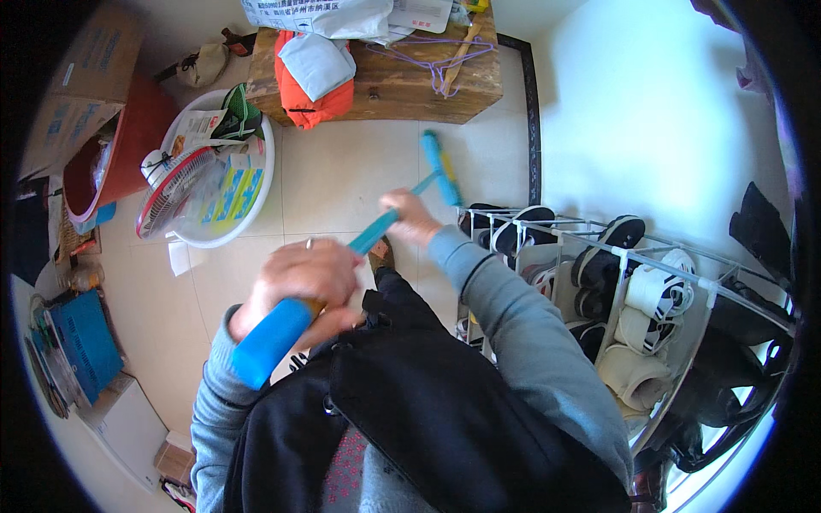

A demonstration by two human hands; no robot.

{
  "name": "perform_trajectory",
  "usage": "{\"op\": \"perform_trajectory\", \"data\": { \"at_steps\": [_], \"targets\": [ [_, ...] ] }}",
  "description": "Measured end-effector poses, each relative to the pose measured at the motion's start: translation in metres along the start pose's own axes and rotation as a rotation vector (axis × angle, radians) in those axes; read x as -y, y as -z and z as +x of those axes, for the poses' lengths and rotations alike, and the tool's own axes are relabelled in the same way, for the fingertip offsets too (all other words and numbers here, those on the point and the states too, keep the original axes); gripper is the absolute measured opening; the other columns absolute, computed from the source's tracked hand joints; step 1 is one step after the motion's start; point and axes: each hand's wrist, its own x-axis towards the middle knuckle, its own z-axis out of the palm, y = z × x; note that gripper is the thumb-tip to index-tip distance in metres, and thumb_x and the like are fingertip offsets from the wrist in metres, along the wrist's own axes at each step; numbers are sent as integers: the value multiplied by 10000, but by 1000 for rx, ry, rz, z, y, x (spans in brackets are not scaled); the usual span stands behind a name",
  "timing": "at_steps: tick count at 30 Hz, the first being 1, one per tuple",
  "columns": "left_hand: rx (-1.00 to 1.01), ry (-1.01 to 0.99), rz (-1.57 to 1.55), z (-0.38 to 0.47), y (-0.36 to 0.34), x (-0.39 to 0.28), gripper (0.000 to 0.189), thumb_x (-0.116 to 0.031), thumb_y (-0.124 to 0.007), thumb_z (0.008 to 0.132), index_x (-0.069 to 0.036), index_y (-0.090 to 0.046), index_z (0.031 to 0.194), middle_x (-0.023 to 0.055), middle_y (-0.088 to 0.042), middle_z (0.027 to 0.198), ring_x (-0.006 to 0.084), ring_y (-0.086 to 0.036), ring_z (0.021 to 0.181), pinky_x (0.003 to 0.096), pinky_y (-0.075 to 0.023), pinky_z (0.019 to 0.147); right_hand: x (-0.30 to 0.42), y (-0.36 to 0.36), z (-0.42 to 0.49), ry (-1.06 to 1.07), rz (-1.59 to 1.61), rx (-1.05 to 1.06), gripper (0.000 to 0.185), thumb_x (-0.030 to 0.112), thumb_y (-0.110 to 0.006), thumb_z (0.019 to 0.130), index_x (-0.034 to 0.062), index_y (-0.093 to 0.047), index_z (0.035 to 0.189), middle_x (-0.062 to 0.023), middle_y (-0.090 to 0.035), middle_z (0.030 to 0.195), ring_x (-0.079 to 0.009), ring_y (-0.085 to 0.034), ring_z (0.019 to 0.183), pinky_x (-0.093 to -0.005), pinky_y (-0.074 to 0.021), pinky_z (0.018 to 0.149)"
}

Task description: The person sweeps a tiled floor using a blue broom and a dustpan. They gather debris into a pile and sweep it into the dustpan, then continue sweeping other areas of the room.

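My left hand (308,276), with a ring on one finger, is closed around the upper part of a long teal pole near its thick blue end grip (272,343). Further down, my right hand (408,217) is closed around the teal pole (374,232). The pole slants away from my body to a wide teal and yellow head (441,168) at floor level, between the wooden chest and the shoe rack. The head is blurred; whether it is a mop or a broom I cannot tell. Both hands are slightly blurred.
A wooden chest (397,83) with hangers and an orange garment stands ahead. A white basin (269,186) holding a fan cover is at left, near a red bin (122,160). A shoe rack (667,263) lines the right, beside the wall. One shoe (381,253) shows on the tiles.
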Motion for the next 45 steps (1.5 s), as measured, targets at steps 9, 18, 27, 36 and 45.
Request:
{"op": "perform_trajectory", "data": {
  "at_steps": [9, 18, 27, 36, 45],
  "targets": [
    [-87, -245, -98, -28, 16, -89, 215, -23, -759, 679, -67, -549, 657, 61, -562, 568, 222, -579, 460, 295, -461, 453, 107, -42, 40, 264, 121, 476, 216, 152, -662, 661, 78, -460, 681, -116, -519, 668, -333, -530, 704, -410, -431, 660],
    [-430, -29, 152, -157, -37, -56, 210, 42, -699, 772, -68, -529, 714, 64, -579, 681, 218, -599, 647, 445, -517, 762, 59, -95, 39, 338, -230, 439, 188, 85, -678, 627, 97, -504, 696, -119, -566, 725, -364, -557, 765, -445, -454, 683],
    [-640, 25, 184, -353, -84, -127, 210, 62, -672, 736, -59, -515, 668, 73, -570, 646, 212, -565, 612, 442, -489, 746, 126, -269, -70, 394, -276, 528, 164, 81, -676, 615, 139, -529, 658, -100, -595, 736, -354, -581, 791, -441, -465, 698],
    [-694, 29, 389, -480, -123, -263, 290, 21, -752, 648, -88, -489, 594, 50, -499, 560, 215, -529, 493, 313, -410, 497, 283, -426, -186, 496, 95, 715, 203, 120, -705, 627, 124, -513, 693, -97, -578, 729, -354, -557, 744, -444, -448, 675],
    [-880, -231, 355, -534, -159, -296, 232, 7, -740, 717, -84, -528, 689, 38, -530, 595, 188, -562, 510, 289, -452, 503, 351, -410, -213, 636, 15, 714, 188, 127, -670, 693, 82, -489, 666, -117, -553, 676, -345, -548, 701, -428, -420, 644]
  ]
}}
